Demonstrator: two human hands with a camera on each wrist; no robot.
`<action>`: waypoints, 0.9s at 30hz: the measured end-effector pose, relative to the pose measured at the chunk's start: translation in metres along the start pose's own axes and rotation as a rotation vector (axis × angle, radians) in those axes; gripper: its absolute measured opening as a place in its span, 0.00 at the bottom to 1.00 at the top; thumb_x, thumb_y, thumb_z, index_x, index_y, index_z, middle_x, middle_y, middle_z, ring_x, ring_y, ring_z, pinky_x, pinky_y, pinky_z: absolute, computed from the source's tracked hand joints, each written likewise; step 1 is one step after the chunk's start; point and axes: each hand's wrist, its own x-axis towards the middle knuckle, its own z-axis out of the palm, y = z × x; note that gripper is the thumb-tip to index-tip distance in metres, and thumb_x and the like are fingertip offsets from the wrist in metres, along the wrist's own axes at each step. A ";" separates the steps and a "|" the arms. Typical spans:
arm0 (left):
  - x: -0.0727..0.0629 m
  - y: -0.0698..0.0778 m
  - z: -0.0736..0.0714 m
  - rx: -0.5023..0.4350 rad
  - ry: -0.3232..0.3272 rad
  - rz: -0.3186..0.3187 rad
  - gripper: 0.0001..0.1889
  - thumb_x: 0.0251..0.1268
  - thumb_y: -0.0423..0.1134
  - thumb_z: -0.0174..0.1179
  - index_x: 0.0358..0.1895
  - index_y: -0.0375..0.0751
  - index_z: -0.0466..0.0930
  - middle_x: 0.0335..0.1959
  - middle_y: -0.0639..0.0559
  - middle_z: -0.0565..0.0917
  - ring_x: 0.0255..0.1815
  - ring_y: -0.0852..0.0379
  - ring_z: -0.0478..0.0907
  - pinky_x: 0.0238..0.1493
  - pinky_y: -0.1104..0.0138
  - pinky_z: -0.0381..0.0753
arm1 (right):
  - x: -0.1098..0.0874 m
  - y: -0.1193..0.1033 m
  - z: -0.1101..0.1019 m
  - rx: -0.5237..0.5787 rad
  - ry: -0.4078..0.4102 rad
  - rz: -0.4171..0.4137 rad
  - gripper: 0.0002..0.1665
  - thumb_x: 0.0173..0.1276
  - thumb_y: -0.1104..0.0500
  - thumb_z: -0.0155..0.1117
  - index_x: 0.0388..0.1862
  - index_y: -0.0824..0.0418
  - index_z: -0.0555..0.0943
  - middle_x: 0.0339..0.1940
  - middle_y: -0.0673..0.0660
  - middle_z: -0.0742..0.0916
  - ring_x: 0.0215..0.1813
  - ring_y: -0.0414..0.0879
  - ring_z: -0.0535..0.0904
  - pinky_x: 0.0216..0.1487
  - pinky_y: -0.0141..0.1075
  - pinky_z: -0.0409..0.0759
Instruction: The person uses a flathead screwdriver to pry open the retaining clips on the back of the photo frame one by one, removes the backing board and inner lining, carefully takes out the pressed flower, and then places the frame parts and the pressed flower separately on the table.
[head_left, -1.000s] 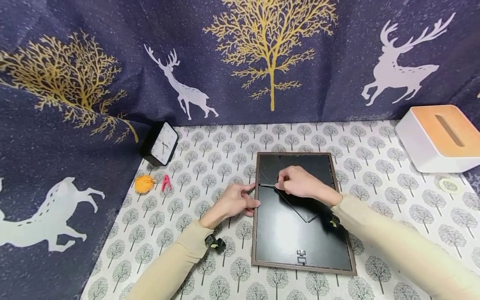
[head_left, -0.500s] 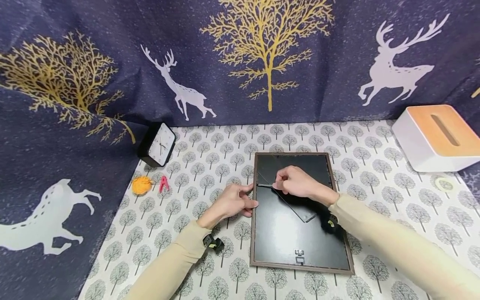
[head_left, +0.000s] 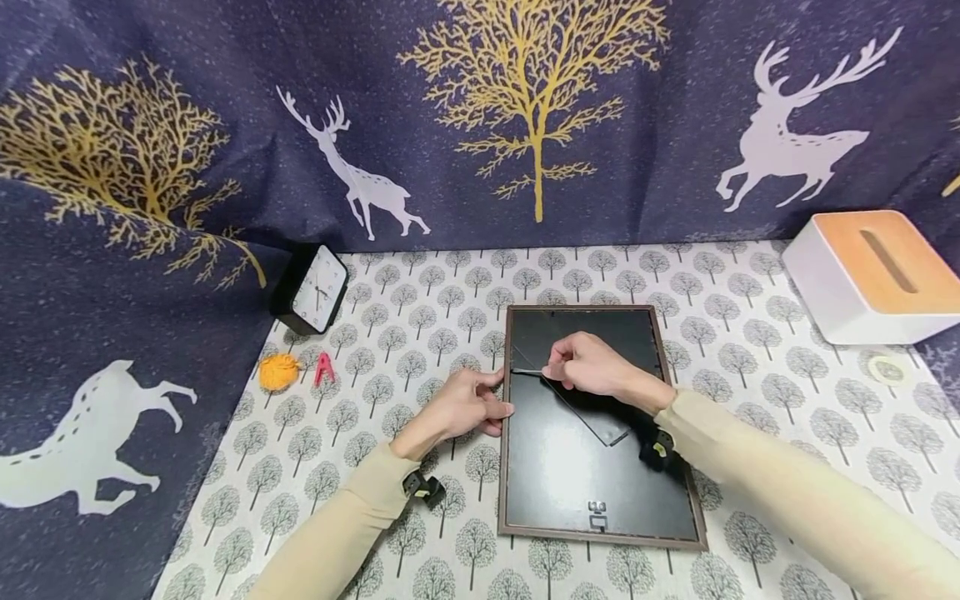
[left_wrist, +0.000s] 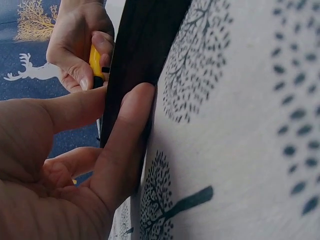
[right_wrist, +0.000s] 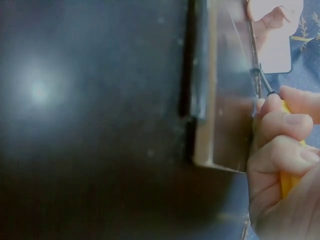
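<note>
"Where is the frame, and how is it held?"

"I find the picture frame [head_left: 566, 475] back-up on the desk [head_left: 397, 354]. The left hand [head_left: 467, 402] has its fingers fairly straight and spread, set against the left rim [head_left: 503, 467] rather than wrapped round it. The right hand [head_left: 588, 365] is curled closely round a yellow-handled tool [left_wrist: 95, 61], whose thin shaft [right_wrist: 266, 81] reaches towards that rim."

"Handling?"

"In my judgement the frame is stiff and moderately heavy; the sheen on its back suggests a slick surface. Any glazing is hidden underneath; I would treat it as fragile. I would take hold by both long rims, keeping pressure off the prop leg [head_left: 603, 429]. The tool I rate light and rigid, best held by its handle."

"Orientation?"

"The frame's long axis runs away from the person, slightly skewed, with the hanger [head_left: 597, 515] at the near end. The prop leg slants, free end towards near right. The tool lies across the frame, tip leftward. What exactly the tip touches, I cannot tell."
</note>
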 end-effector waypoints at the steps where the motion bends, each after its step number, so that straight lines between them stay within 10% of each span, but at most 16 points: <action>1: 0.000 0.000 0.000 0.007 0.002 0.006 0.42 0.69 0.30 0.73 0.82 0.31 0.62 0.38 0.42 0.91 0.24 0.59 0.87 0.39 0.64 0.98 | 0.000 0.000 0.000 0.001 0.002 -0.006 0.14 0.75 0.58 0.66 0.27 0.59 0.83 0.17 0.47 0.79 0.29 0.45 0.77 0.47 0.33 0.76; 11: 0.000 0.005 0.002 0.082 0.007 -0.007 0.43 0.70 0.31 0.72 0.84 0.34 0.60 0.37 0.44 0.91 0.23 0.60 0.87 0.36 0.65 0.97 | -0.001 0.000 -0.002 -0.024 0.007 -0.006 0.11 0.74 0.60 0.65 0.28 0.59 0.83 0.18 0.48 0.80 0.27 0.43 0.75 0.33 0.32 0.75; 27: -0.001 0.001 -0.003 0.027 -0.039 0.000 0.43 0.71 0.31 0.71 0.84 0.30 0.58 0.40 0.42 0.90 0.26 0.57 0.87 0.40 0.64 0.98 | 0.002 0.002 0.003 -0.020 0.027 -0.031 0.13 0.72 0.60 0.66 0.25 0.59 0.83 0.16 0.46 0.79 0.27 0.44 0.75 0.38 0.31 0.74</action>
